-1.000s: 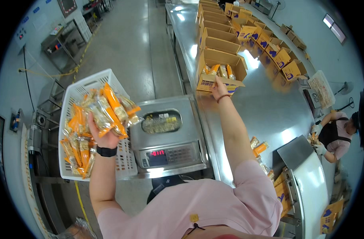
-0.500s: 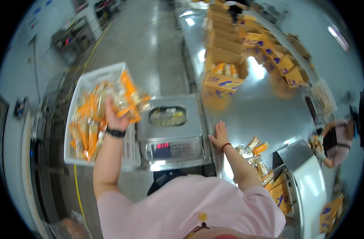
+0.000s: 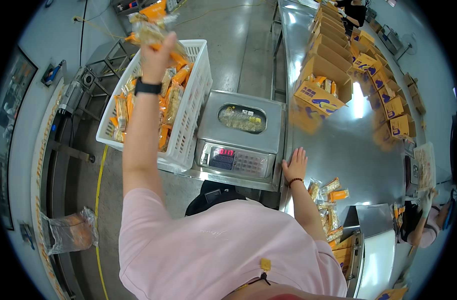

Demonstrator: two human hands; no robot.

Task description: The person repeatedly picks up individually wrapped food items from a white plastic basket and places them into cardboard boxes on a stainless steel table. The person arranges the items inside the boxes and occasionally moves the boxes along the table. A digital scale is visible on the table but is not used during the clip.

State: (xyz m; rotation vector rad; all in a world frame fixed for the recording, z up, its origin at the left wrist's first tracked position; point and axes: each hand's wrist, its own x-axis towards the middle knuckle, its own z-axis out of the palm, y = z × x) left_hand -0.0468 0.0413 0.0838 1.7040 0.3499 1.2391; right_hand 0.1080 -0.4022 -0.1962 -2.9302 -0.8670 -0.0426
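My left hand [image 3: 156, 62], a dark band at its wrist, is raised over the far part of a white slatted basket [image 3: 202, 75]. It is closed on several clear-and-orange snack packets [image 3: 151, 30], which are partly smeared by motion. Many similar packets [image 3: 173, 102] fill the basket below. My right hand [image 3: 295, 165], with a beaded bracelet, lies flat on the steel table [image 3: 333, 150] with its fingers stretched out. Between basket and table stands a steel scale [image 3: 208, 125] with a lit red display. Loose packets [image 3: 333, 192] lie by my right forearm.
An open carton [image 3: 313, 92] holding packets heads a row of cartons [image 3: 333, 30] along the table. Another carton row [image 3: 383, 90] stands farther right. Co-workers are at the far end [image 3: 356, 15] and right edge [image 3: 421, 225]. A steel machine [image 3: 378, 250] stands at lower right.
My left hand has carried its packets up and away, toward the far side of the basket. The view has shifted, bringing the basket and scale farther right. My right hand still rests on the table.
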